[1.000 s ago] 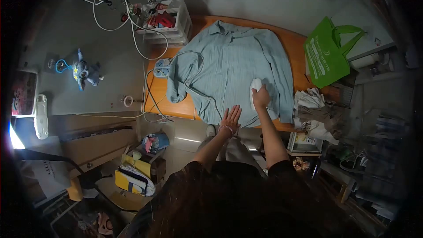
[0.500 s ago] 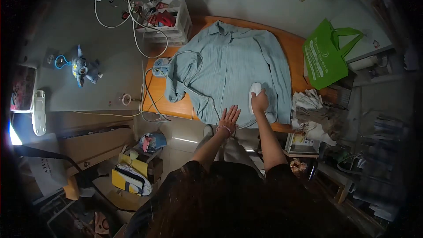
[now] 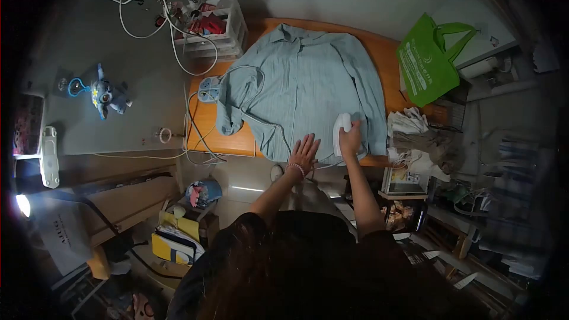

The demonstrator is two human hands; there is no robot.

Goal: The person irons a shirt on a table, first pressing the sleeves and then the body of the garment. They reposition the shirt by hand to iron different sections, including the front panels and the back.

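A light blue long-sleeved button shirt (image 3: 314,89) is spread out on the orange wooden table (image 3: 379,59), its collar at the far side. Toward the hem on the right half, my right hand (image 3: 349,140) is wrapped round a small white iron (image 3: 342,127) that rests on the fabric. My left hand (image 3: 303,153) lies flat at the near hem with its fingers spread, a pink beaded bracelet on its wrist. A grey cord (image 3: 269,123) crosses the shirt from the blue power strip (image 3: 209,89) and passes under my left hand.
White plastic drawers (image 3: 228,29) with small items stand at the back left. A green bag (image 3: 428,62) is at the right, above a pile of cloths (image 3: 409,121). A blue plush toy (image 3: 105,98) hangs on the left panel. Below left are a bucket (image 3: 204,192) and a yellow bag (image 3: 178,240).
The view has shifted slightly, so the scene sits further left and up. Against the shirt, my right hand has slid the iron a little toward the hem. My left hand has stayed nearly in place.
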